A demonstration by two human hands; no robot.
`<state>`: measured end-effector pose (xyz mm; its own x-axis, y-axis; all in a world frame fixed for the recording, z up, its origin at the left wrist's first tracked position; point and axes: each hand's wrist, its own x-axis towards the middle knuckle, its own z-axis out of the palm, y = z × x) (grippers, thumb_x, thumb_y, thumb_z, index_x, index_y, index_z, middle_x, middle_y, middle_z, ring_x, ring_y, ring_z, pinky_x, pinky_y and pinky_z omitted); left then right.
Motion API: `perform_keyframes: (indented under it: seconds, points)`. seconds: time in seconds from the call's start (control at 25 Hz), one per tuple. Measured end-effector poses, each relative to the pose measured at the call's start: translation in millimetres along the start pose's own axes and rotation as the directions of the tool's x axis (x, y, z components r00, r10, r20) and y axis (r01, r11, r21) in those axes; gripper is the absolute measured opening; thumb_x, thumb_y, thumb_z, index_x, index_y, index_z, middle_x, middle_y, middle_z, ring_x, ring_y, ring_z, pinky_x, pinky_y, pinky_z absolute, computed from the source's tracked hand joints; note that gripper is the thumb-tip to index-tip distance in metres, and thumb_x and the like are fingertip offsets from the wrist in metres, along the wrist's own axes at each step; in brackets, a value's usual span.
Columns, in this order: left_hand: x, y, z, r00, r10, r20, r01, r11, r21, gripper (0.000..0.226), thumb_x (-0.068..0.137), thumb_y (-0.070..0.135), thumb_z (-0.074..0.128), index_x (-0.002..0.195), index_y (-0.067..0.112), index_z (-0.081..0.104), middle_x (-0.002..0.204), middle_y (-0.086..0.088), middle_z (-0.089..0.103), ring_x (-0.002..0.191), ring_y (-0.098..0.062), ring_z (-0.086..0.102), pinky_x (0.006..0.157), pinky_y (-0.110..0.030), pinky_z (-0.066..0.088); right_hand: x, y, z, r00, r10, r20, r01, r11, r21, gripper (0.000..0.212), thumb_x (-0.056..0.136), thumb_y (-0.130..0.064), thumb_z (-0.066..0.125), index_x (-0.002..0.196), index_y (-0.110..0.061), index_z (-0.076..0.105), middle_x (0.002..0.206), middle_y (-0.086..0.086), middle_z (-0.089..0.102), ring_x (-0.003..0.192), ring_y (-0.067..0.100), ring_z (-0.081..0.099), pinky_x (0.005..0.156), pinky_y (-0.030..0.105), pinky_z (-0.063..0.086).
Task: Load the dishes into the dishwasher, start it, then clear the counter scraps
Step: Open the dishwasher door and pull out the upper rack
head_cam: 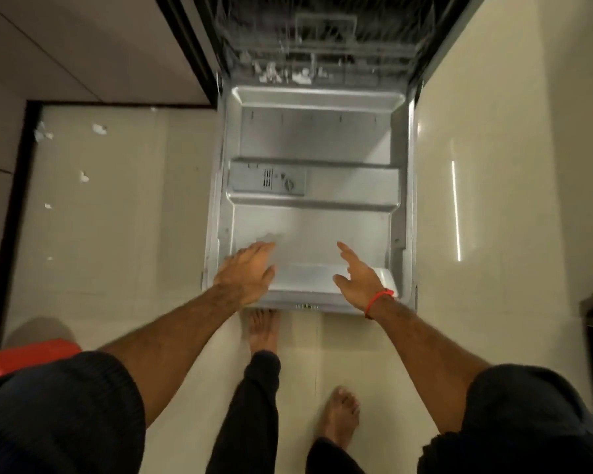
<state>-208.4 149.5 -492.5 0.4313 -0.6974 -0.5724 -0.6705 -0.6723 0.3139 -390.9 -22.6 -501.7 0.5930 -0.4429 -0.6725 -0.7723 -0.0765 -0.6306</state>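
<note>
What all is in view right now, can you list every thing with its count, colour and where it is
dishwasher door: one, grey metal, folded down flat in the middle
detergent dispenser: one, grey, left part of the door's inner face
dish rack: one, dark wire, inside the machine at top; contents blurred
white scraps: several, white, scattered on the floor left of the door
floor: cream, glossy tiles
red object: one, red, lower left edge, partly hidden
red wrist thread: one, on the right wrist
left hand: open, at the door's near left edge
right hand: open, over the door's near right part
feet: two, bare, on the floor
</note>
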Motion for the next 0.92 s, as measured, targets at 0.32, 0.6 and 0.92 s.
perform_keyframes:
  seconds: [0.32, 0.6, 0.92]
  points:
    - [100.4, 52.1, -266.7, 0.930, -0.365, -0.051, 0.073, 0.317, -0.945, 0.044, 0.099, 0.061, 0.048, 0.130, 0.030, 0.052, 0.136, 0.001, 0.055, 0.114, -0.022, 0.060, 0.097, -0.046, 0.056, 88.9, -248.1, -158.0, 0.975, 0.045, -0.218, 0.168, 0.492, 0.854, 0.058, 0.094, -0.027, 0.066, 0.145, -0.016, 0.041, 0.133, 0.011, 0.060, 0.121, 0.030, 0.058, 0.103, 0.046, 0.048]
    - [205.1, 50.3, -382.2, 0.974, -0.224, -0.022, -0.081, -0.255, -0.964, 0.077, 0.085, 0.080, 0.050, 0.142, 0.030, 0.040, 0.126, -0.010, 0.051, 0.113, -0.029, 0.057, 0.092, -0.062, 0.054, 183.4, -345.2, -243.3, 0.962, -0.015, -0.273, 0.269, 0.224, 0.937, 0.067, 0.054, -0.067, 0.085, 0.099, -0.025, 0.060, 0.081, -0.002, 0.065, 0.092, 0.020, 0.062, 0.107, 0.054, 0.043]
    - [292.6, 55.1, -417.1, 0.973, -0.232, 0.019, -0.050, -0.289, -0.956, 0.112, 0.063, 0.069, 0.081, 0.153, 0.034, 0.024, 0.153, -0.028, 0.035, 0.115, -0.054, 0.059, 0.067, -0.066, 0.058, 222.2, -357.1, -289.8, 0.934, 0.199, -0.296, 0.258, 0.195, 0.946, 0.076, 0.070, -0.052, 0.082, 0.130, -0.019, 0.049, 0.116, 0.019, 0.060, 0.089, 0.040, 0.065, 0.061, 0.061, 0.057]
